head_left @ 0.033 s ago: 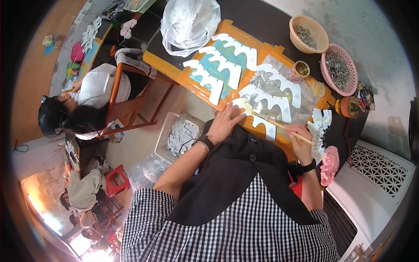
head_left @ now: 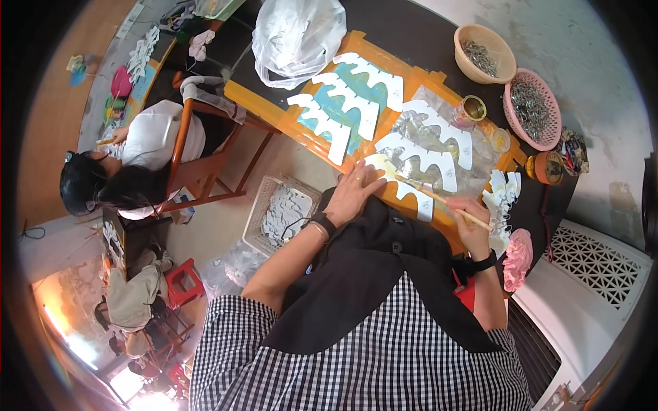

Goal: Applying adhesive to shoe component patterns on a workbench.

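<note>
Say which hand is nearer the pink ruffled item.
Right. The right hand, holding a wooden stick, is just left of the pink ruffled item; the left hand is much farther left, past the stick's far end.

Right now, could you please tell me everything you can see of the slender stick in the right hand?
The slender stick is straight, pale tan and looks wooden. The right hand grips it toward its rear end, which juts to the right. It slants forward and left, its tip at a scalloped white piece; the tip's detail is too small to tell.
</note>
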Motion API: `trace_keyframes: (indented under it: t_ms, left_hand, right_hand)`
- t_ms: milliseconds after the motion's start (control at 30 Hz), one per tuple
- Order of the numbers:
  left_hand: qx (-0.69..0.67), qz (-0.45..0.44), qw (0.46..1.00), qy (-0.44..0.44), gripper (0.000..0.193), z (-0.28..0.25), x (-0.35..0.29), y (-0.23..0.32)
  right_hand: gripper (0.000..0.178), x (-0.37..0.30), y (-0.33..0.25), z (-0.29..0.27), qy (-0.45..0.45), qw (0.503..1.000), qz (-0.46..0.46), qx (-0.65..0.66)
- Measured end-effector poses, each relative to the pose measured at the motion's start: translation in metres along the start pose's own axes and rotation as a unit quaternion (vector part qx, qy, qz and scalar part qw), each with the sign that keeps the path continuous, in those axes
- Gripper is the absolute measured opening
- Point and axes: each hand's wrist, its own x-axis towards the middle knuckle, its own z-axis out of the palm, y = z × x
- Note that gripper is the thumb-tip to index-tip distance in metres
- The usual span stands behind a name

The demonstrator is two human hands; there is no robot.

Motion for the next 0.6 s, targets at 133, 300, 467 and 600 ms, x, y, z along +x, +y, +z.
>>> trace_keyframes:
  t_ms: [133, 300, 467, 600]
  left_hand:
    - [0.002, 0.001, 1.000, -0.003, 0.060, -0.005, 0.002, 0.001]
    - [-0.001, -0.018, 1.000, -0.007, 0.059, -0.007, -0.001, -0.001]
    - [-0.012, -0.004, 0.999, 0.046, 0.042, 0.001, -0.005, -0.001]
    - [0.036, 0.028, 0.997, 0.067, 0.038, 0.015, -0.001, -0.001]
  right_hand:
    - [0.011, 0.002, -0.016, -0.005, -0.044, 0.998, -0.030, -0.024]
    - [0.012, 0.014, -0.037, -0.007, -0.075, 0.996, -0.041, -0.019]
    - [0.005, 0.019, -0.027, -0.022, -0.046, 0.997, 0.033, -0.043]
    - [0.003, 0.010, 0.012, -0.061, 0.067, 0.992, 0.105, 0.022]
